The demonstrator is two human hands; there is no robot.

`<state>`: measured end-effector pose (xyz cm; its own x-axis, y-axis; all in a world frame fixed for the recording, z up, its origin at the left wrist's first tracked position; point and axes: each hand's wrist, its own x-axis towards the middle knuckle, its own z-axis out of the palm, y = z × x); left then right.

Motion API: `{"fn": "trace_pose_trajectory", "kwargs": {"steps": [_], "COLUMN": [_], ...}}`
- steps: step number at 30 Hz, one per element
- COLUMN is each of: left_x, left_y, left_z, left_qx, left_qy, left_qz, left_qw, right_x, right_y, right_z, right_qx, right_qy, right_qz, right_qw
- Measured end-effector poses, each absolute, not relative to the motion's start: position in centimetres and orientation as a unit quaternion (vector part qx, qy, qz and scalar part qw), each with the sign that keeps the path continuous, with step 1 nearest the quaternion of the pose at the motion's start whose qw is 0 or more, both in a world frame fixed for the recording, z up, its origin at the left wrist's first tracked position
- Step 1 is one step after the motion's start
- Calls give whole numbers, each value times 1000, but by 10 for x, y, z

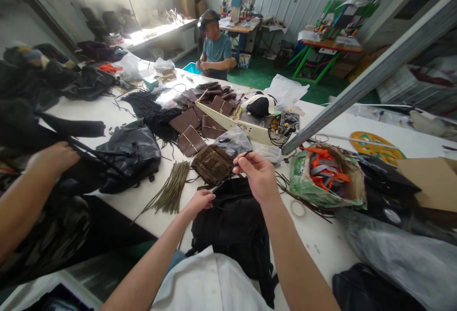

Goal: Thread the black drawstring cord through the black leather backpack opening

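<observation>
Head view: black cord (248,153) pinched by right hand (257,174) might be dropped if loosely gripped; left hand (200,202) closed, contents unclear.

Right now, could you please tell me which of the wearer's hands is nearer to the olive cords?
Left: the left hand is just right of the olive cords; the right hand is farther right, near the black bag's top.

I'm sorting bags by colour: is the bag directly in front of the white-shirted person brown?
No, the black bag lies there, with the brown bag just beyond it.
</observation>
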<state>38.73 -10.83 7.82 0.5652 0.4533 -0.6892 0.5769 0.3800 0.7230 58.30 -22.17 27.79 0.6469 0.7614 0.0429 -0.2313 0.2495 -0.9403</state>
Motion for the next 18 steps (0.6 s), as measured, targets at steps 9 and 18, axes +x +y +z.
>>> {"fn": "trace_pose_trajectory", "kwargs": {"steps": [9, 18], "left_x": [385, 381], "left_y": [-108, -92], "left_z": [71, 56], "left_qx": [558, 524], "left_qy": [437, 410], "left_qz": [-47, 6], "left_qw": [704, 747], "right_x": [568, 558], "right_y": [-183, -161], "right_z": [304, 295], "right_qx": [-440, -449], "right_qy": [-318, -335], "right_qz": [399, 409], "right_qw": [739, 721]}}
